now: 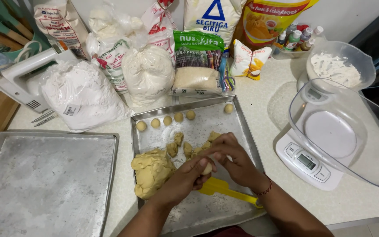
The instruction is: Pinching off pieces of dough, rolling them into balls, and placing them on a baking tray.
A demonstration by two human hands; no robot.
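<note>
While the empty tray [44, 175] lies bare at the left, the dough mass [152, 171] sits on the middle tray [242, 127] beside both hands. Left hand [185, 177] and right hand [233, 160] are cupped together around a small dough piece [207, 168]. Rolled balls [167, 120] line the far edge, well apart from the hands. The yellow scraper [224, 188] lies just under the wrists and could be knocked off the near rim. Rightward, the scale [308, 162] with its clear bowl [343, 131] crowds the table [268, 96].
</note>
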